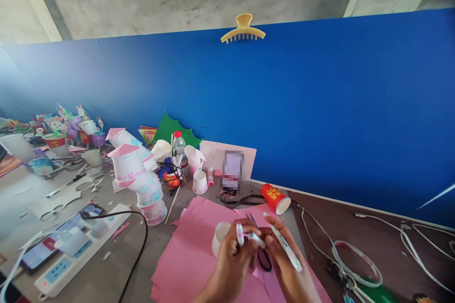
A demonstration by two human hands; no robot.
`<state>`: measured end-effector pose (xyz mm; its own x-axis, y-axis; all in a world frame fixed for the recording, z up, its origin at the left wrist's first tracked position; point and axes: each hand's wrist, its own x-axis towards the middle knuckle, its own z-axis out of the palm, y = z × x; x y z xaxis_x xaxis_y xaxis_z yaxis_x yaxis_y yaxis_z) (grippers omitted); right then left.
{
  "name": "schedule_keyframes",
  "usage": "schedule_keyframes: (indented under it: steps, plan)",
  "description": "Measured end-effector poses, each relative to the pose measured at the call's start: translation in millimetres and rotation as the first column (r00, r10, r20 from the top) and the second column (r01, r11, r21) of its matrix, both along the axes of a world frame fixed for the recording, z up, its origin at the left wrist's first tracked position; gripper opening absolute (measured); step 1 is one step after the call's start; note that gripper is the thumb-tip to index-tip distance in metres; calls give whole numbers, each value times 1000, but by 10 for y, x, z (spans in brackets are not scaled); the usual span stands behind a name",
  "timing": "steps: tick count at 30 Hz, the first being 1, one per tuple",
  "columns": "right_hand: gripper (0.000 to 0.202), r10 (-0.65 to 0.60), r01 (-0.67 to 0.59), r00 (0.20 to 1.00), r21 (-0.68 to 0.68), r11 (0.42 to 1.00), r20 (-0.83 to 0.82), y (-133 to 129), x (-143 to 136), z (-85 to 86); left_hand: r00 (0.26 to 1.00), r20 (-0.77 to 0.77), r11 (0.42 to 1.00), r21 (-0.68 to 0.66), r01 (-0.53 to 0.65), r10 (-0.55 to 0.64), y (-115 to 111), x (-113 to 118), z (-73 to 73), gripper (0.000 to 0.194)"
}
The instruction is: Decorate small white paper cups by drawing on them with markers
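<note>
My left hand (232, 258) is closed around a white marker with a pink end (240, 234). A second short white piece with a teal end (256, 239) is pinched between the fingertips of both hands; I cannot tell if it is a cap or a marker. Along the fingers of my right hand (289, 270), also closed, lies a white marker with printed lettering (287, 250). Both hands are over stacked pink paper sheets (185, 255). Below them are black-handled scissors (265, 261), partly hidden. A white paper cup (219, 237) stands just behind my left hand.
A red paper cup (273, 198) lies on its side at the back. Stacked decorated cups (149, 194) stand to the left. A phone (232, 170) leans before the blue partition (320, 104). A power strip (78, 251) and cables (341, 260) lie at the sides.
</note>
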<state>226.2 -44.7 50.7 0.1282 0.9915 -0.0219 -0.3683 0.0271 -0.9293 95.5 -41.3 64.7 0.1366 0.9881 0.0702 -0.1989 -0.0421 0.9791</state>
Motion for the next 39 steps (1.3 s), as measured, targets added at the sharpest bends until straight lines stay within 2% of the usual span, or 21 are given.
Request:
schedule_keyframes:
  steps: [3, 5, 11, 14, 21, 26, 32, 35, 39]
  plan:
    - [40, 56, -55, 997, 13, 998, -48, 28, 119, 91, 992, 38, 991, -51, 126, -124, 55, -41, -15, 53]
    - [41, 83, -83, 995, -1, 997, -52, 36, 192, 151, 982, 91, 983, -57, 172, -167, 97, -56, -69, 53]
    - [48, -120, 124, 992, -143, 982, 34, 45, 246, 157, 960, 140, 964, -79, 256, -243, 179, -80, -270, 50]
    - [47, -136, 147, 986, -123, 981, 92, 39, 239, 104, 949, 114, 948, -100, 304, -292, 173, -75, -297, 49]
    - [49, -166, 173, 928, 9, 985, 334, 10, 283, 24, 946, 131, 940, -135, 313, -297, 137, -69, -251, 45]
    - [53, -126, 111, 902, 60, 992, 413, 22, 262, 59, 945, 110, 938, -133, 320, -307, 135, -76, -233, 47]
    - [59, -16, -27, 881, 84, 996, 474, 33, 134, 189, 955, 1, 945, -143, 295, -298, 73, -50, -195, 49]
    - [61, -84, 44, 868, 93, 995, 490, 16, 82, 203, 959, -23, 951, -142, 275, -281, 49, -24, -180, 51]
    - [62, -169, 104, 852, 156, 982, 496, -1, 33, 111, 964, -59, 961, -111, 252, -259, 34, 8, -217, 54]
